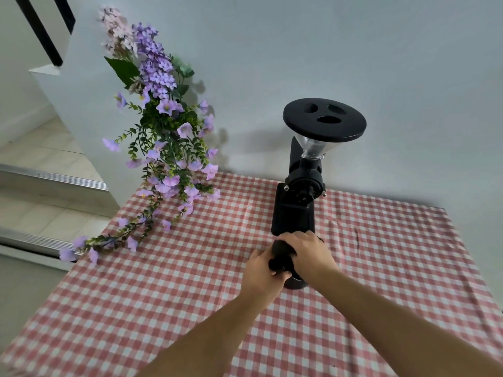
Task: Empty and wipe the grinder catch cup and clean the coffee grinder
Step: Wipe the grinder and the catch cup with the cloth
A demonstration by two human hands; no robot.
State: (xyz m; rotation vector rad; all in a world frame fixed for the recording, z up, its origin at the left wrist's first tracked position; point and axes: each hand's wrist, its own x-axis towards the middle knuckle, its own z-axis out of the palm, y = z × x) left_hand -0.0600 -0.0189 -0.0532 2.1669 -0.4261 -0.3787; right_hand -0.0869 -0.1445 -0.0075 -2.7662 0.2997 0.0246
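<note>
The black coffee grinder [295,210] stands upright at the back of the table, with a clear hopper and a round black lid [324,119] on top. Just in front of its base, both my hands meet around the black catch cup [295,282], which is held a little above the cloth. My left hand [261,270] grips the cup from the left side. My right hand [310,254] lies over its top, fingers closed on a dark fuzzy cloth [281,250] at the cup. The cup's mouth is hidden by my hands.
A red-and-white checked tablecloth [163,295] covers the table. A spray of purple artificial flowers [166,148] leans over the table's back left. A white wall runs behind the grinder. Tiled steps [40,191] drop away at the left.
</note>
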